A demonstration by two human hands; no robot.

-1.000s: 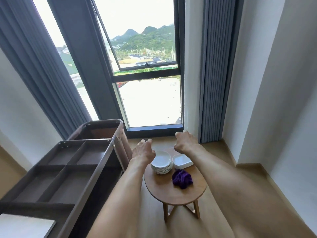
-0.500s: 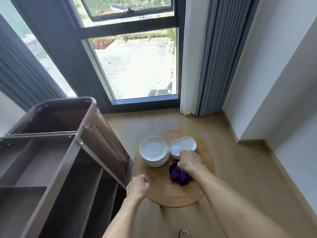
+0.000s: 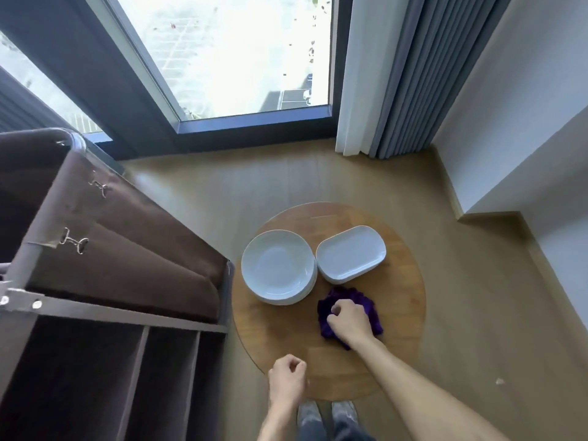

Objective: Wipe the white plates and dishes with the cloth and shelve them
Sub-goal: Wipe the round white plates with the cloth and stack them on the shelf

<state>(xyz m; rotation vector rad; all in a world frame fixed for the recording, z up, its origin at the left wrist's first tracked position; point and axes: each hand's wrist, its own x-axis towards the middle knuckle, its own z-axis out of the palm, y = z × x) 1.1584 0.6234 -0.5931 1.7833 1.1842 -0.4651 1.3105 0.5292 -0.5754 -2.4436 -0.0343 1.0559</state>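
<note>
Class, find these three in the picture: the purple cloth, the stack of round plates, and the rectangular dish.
purple cloth (image 3: 369, 302): head view, far frilled edge.
stack of round plates (image 3: 277, 265): head view, top plate's centre.
rectangular dish (image 3: 351, 252): head view, top dish's inner floor.

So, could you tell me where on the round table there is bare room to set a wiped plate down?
Free: the table's right side beyond the purple cloth, the far rim behind the rectangular dishes, and the near-left wood between the round plates and the left hand. Crowded: the middle, where the right hand grips the cloth.
</note>
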